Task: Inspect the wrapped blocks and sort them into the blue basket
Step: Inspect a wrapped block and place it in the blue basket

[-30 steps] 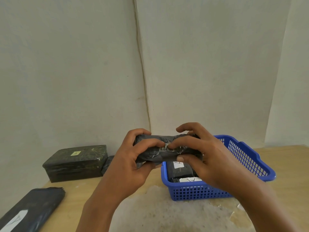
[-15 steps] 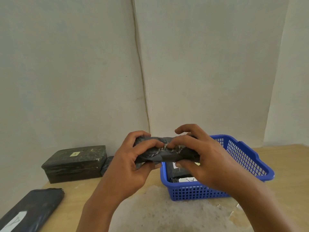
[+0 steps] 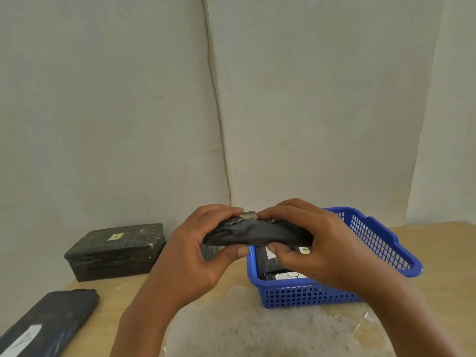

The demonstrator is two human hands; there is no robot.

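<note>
left hand (image 3: 190, 256) and right hand (image 3: 316, 243) both pinching a black wrapped block (image 3: 255, 234) held in the air, blue basket (image 3: 381, 243) at 3 o'clock of it, labelled blocks (image 3: 273, 264) inside, tabletop (image 3: 438, 248) beneath

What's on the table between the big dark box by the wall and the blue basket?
In the head view, the left hand holding the wrapped block covers most of that stretch between the box and basket.

I see soft, even daylight with no glare; the wall (image 3: 103, 99) reads a flat grey-white. Shadows under the hands on the bench (image 3: 438, 253) are faint. The wide lens bends the wall seam (image 3: 219, 124), and the bottom corners smear slightly.
</note>
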